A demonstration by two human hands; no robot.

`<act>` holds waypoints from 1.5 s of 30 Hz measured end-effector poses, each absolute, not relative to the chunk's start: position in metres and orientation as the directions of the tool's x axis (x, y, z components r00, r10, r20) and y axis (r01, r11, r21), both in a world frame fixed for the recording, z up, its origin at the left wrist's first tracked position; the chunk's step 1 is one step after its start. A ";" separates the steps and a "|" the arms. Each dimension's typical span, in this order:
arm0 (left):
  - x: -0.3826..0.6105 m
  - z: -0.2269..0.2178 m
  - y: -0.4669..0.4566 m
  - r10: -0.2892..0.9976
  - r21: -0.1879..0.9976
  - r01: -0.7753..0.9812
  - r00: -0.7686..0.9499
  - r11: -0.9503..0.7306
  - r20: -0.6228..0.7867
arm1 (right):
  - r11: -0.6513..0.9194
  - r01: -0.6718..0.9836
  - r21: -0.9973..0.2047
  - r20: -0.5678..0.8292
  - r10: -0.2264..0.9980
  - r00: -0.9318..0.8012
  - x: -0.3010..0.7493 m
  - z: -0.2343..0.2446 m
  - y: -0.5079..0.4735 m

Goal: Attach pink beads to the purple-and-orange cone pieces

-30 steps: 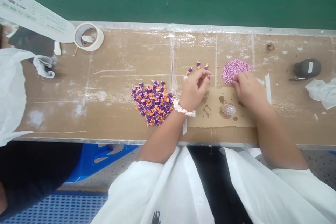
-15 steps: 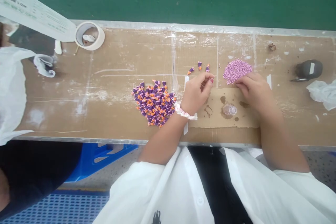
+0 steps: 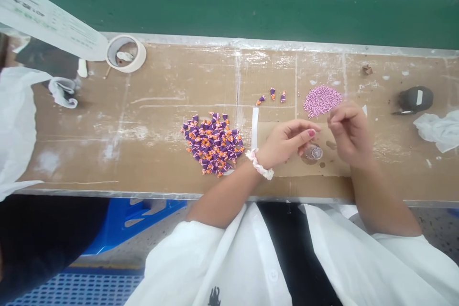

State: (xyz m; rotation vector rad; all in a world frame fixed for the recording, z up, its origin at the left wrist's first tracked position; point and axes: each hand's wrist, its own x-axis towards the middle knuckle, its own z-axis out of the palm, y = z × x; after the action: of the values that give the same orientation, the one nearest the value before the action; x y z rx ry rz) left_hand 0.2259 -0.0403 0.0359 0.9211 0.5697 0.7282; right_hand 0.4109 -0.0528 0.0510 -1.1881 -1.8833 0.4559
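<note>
My left hand [image 3: 287, 142] reaches right over a cardboard sheet [image 3: 290, 165], its fingers pinched together just above a small clear round cap [image 3: 313, 153]; what they pinch is too small to see. My right hand [image 3: 349, 131] hovers beside it with fingertips curled into a pinch near a pile of tiny pink beads [image 3: 322, 100]. A heap of purple-and-orange pieces [image 3: 213, 142] lies left of my left wrist. Three loose purple-and-orange pieces [image 3: 271, 95] sit farther back.
On the worn brown bench [image 3: 143, 119] a tape roll [image 3: 126, 52] and a printed sheet [image 3: 46, 21] lie at the back left, with a dark grey object [image 3: 414, 99] and white cloth [image 3: 439, 129] at the right. Another person's white sleeve [image 3: 14, 124] shows at left.
My left hand moved from beside the three loose pieces toward me and right, over the clear cap. My right hand lifted off the pink bead pile and drew back into a pinch.
</note>
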 end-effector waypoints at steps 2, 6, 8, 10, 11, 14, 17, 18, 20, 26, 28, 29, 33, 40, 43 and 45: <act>0.228 0.036 -0.043 0.730 0.784 -0.385 0.673 0.488 -0.124 | 0.513 0.431 -0.743 0.457 0.858 -0.233 0.403 0.059 -0.061; 0.230 0.037 -0.044 0.719 0.728 -0.419 0.679 0.542 -0.145 | 0.541 0.381 -0.750 0.458 0.840 -0.292 0.397 0.063 -0.068; 0.229 0.039 -0.044 0.719 0.727 -0.411 0.676 0.550 -0.163 | 0.542 0.374 -0.752 0.461 0.839 -0.288 0.397 0.062 -0.068; 0.228 0.042 -0.044 0.718 0.729 -0.408 0.676 0.549 -0.163 | 0.543 0.368 -0.755 0.474 0.839 -0.266 0.397 0.062 -0.068; 0.227 0.043 -0.044 0.721 0.732 -0.410 0.674 0.544 -0.159 | 0.546 0.365 -0.754 0.484 0.838 -0.254 0.397 0.062 -0.068; 0.226 0.045 -0.045 0.739 0.743 -0.424 0.659 0.518 -0.139 | 0.568 0.351 -0.744 0.523 0.823 -0.223 0.396 0.061 -0.069; 0.225 0.047 -0.046 0.755 0.751 -0.438 0.645 0.495 -0.121 | 0.582 0.328 -0.744 0.544 0.813 -0.208 0.394 0.061 -0.070; 0.225 0.047 -0.047 0.759 0.754 -0.440 0.641 0.487 -0.116 | 0.583 0.325 -0.745 0.546 0.812 -0.204 0.394 0.061 -0.071; 0.225 0.048 -0.048 0.767 0.764 -0.442 0.633 0.470 -0.105 | 0.578 0.336 -0.744 0.545 0.815 -0.195 0.393 0.062 -0.072; 0.226 0.049 -0.052 0.811 0.834 -0.404 0.578 0.375 -0.084 | 0.500 0.343 -0.795 0.456 0.866 -0.205 0.393 0.062 -0.075; 0.226 0.050 -0.054 0.845 0.877 -0.382 0.532 0.291 -0.049 | 0.477 0.308 -0.823 0.432 0.878 -0.205 0.393 0.062 -0.075; 0.225 0.050 -0.055 0.856 0.895 -0.366 0.516 0.253 -0.030 | 0.471 0.306 -0.827 0.425 0.881 -0.207 0.393 0.062 -0.076; 0.220 0.050 -0.057 0.876 0.958 -0.264 0.482 0.113 0.030 | 0.512 0.425 -0.747 0.446 0.859 -0.251 0.394 0.066 -0.076; 0.214 0.054 -0.049 0.861 0.973 -0.184 0.508 0.136 -0.024 | 0.684 0.591 -0.427 0.565 0.712 -0.417 0.398 0.071 -0.077; 0.212 0.055 -0.046 0.784 0.902 -0.276 0.613 0.331 -0.100 | 0.695 0.578 -0.427 0.574 0.703 -0.420 0.396 0.074 -0.077; 0.212 0.054 -0.045 0.743 0.856 -0.312 0.659 0.412 -0.118 | 0.687 0.550 -0.475 0.576 0.715 -0.396 0.395 0.075 -0.078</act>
State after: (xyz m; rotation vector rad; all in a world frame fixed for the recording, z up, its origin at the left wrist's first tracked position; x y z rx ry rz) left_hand 0.2124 -0.0451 0.0543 0.9236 0.5358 0.7046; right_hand 0.3946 -0.0779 0.0754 -0.9674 -2.1014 0.2642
